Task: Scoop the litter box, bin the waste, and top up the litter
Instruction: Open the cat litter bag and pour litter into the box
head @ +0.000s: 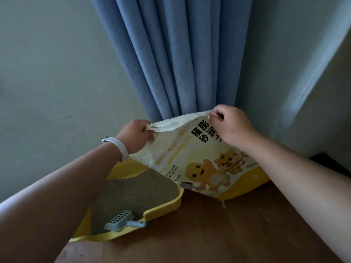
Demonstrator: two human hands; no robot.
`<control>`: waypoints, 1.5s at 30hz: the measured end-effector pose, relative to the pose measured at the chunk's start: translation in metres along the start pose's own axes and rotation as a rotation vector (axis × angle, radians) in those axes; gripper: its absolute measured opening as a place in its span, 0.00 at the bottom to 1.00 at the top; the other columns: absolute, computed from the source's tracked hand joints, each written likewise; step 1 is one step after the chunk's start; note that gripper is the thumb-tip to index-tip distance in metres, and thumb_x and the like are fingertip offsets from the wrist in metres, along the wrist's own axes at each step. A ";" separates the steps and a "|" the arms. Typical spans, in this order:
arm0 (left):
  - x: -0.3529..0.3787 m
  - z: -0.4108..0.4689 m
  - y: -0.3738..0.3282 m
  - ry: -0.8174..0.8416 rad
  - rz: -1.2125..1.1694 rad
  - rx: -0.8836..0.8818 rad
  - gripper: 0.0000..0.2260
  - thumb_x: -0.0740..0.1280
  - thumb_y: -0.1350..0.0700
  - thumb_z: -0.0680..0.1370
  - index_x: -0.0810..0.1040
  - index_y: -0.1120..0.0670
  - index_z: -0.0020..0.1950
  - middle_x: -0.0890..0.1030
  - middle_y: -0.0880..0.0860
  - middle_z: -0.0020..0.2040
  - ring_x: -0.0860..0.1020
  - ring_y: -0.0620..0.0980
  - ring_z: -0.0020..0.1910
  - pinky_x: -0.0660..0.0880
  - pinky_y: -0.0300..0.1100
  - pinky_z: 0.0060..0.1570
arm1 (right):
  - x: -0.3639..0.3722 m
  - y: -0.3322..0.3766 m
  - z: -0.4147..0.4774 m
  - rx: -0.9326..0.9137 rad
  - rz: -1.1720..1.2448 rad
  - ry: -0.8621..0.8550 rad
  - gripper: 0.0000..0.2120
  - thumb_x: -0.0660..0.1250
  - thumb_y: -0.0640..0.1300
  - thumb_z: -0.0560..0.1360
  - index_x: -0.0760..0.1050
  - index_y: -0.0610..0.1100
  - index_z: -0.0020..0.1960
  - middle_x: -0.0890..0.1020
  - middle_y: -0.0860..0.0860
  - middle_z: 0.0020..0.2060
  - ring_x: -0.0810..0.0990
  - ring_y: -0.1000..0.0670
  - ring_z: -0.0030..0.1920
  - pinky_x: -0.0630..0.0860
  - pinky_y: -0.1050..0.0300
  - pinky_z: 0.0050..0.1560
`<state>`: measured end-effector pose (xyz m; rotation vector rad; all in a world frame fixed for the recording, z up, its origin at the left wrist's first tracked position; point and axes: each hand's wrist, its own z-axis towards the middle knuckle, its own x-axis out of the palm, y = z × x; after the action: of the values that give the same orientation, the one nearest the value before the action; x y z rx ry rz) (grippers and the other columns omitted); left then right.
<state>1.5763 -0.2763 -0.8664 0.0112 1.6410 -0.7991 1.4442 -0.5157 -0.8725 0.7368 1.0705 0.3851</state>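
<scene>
The left hand (136,136) pinches the left top corner of the litter bag (193,158) between thumb and curled fingers; the right hand (230,124) pinches the right top corner in the same manner. The bag hangs between both hands, printed face toward the camera, with its top edge stretched taut. Its lower part covers the right end of the yellow litter box (167,205); whether it rests on the rim cannot be told. The box stands on the brown floor (209,234) and contains grey litter (136,194). A pale blue slotted scoop (121,220) lies inside at the near end, handle against the rim. A white wristband (118,147) sits on the left wrist. A blue curtain (180,63) hangs behind the bag, beside a pale wall (47,73)
</scene>
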 end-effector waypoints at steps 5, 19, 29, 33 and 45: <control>-0.018 0.007 -0.025 0.074 0.114 0.028 0.09 0.65 0.61 0.76 0.82 0.55 0.38 0.77 0.48 0.32 0.72 0.47 0.28 0.67 0.37 0.27 | -0.004 -0.001 -0.007 -0.023 0.022 0.104 0.08 0.65 0.49 0.77 0.76 0.48 0.41 0.79 0.53 0.35 0.75 0.53 0.34 0.71 0.56 0.33; -0.019 0.008 -0.046 0.135 0.094 0.214 0.06 0.71 0.47 0.75 0.79 0.49 0.43 0.79 0.49 0.37 0.75 0.46 0.35 0.74 0.42 0.39 | -0.041 -0.019 0.001 0.094 0.296 -0.199 0.14 0.67 0.48 0.78 0.79 0.37 0.44 0.80 0.34 0.39 0.78 0.44 0.32 0.74 0.54 0.30; 0.005 0.010 -0.044 0.008 0.106 0.203 0.08 0.66 0.52 0.79 0.76 0.47 0.40 0.79 0.49 0.37 0.77 0.49 0.37 0.71 0.40 0.35 | -0.064 -0.048 -0.010 0.278 0.363 -0.333 0.18 0.66 0.54 0.75 0.79 0.38 0.45 0.81 0.37 0.36 0.77 0.47 0.34 0.74 0.51 0.35; 0.006 0.003 -0.060 -0.133 -0.062 0.259 0.08 0.66 0.54 0.79 0.76 0.45 0.39 0.79 0.47 0.36 0.75 0.42 0.36 0.67 0.33 0.34 | -0.076 -0.051 -0.022 0.329 0.373 -0.427 0.14 0.67 0.50 0.76 0.79 0.37 0.47 0.82 0.35 0.44 0.82 0.43 0.38 0.77 0.52 0.38; -0.071 -0.035 -0.061 -0.400 -0.337 0.227 0.06 0.69 0.56 0.77 0.79 0.50 0.39 0.81 0.55 0.36 0.80 0.58 0.38 0.79 0.52 0.42 | -0.103 0.040 -0.012 0.273 0.416 -0.425 0.08 0.69 0.50 0.73 0.82 0.46 0.40 0.85 0.47 0.37 0.84 0.46 0.39 0.81 0.45 0.42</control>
<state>1.5376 -0.2752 -0.7745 -0.2557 1.1808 -1.1608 1.3899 -0.5465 -0.7802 1.2319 0.5676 0.4147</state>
